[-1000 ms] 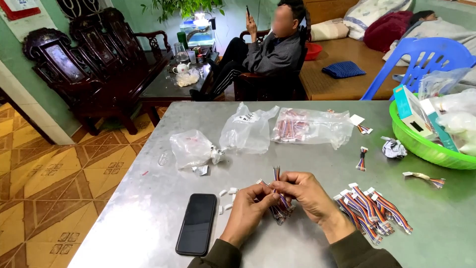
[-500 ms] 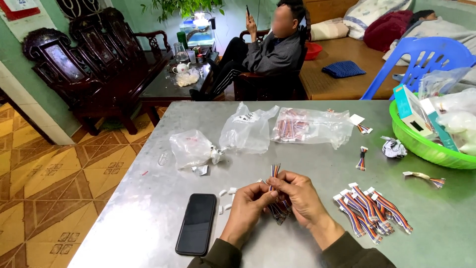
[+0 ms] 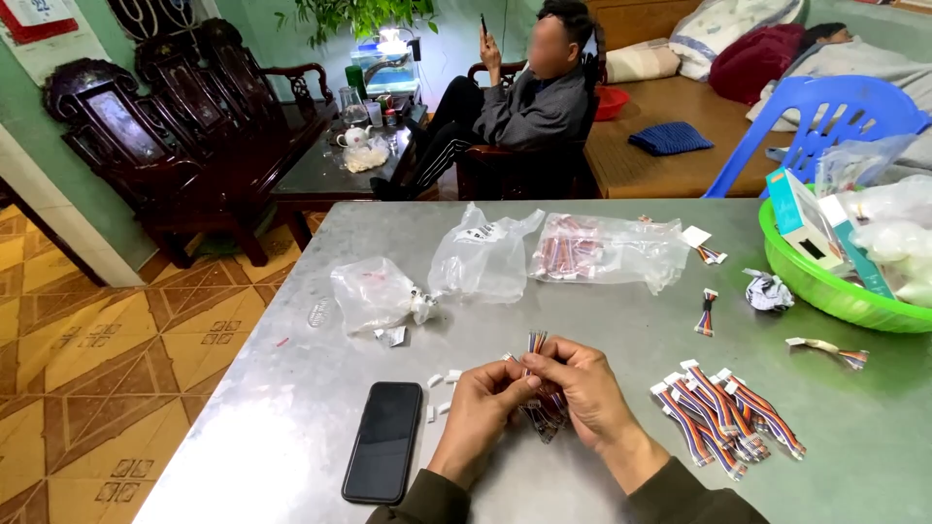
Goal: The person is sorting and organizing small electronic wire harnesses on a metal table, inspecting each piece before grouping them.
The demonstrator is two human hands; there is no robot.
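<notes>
**Both hands pinch one bundle of striped wire leads**

Take the black phone (image 3: 384, 440), lying flat on the grey metal table (image 3: 291, 408), as the marker. Just right of its top edge, the left hand (image 3: 482, 408) and the right hand (image 3: 582, 393) meet around a small bundle of multicoloured wire leads (image 3: 540, 388). Both are closed on it: the left fingertips pinch the lower part, the right thumb and fingers press the upper part, and the striped ends stick up above the knuckles. The bundle is held clear of the table top, as far as can be judged.

The step in hand looks like gathering or evening up loose leads into one bunch (whether a tie is being fitted is hidden by the fingers). The next move would call for a steady pinch from one hand while the other adjusts, so that no lead slips out.

Further right of the phone lies a fanned pile of finished leads (image 3: 723, 412) with white plugs. Between the phone and the hands sit a few tiny white connector pieces (image 3: 439, 380). Up the table from the phone lie three clear plastic bags (image 3: 485, 257), and far right a green basin (image 3: 835, 291) of boxes and bags. Beyond the table a seated person (image 3: 529, 102) looks at a handset.
</notes>
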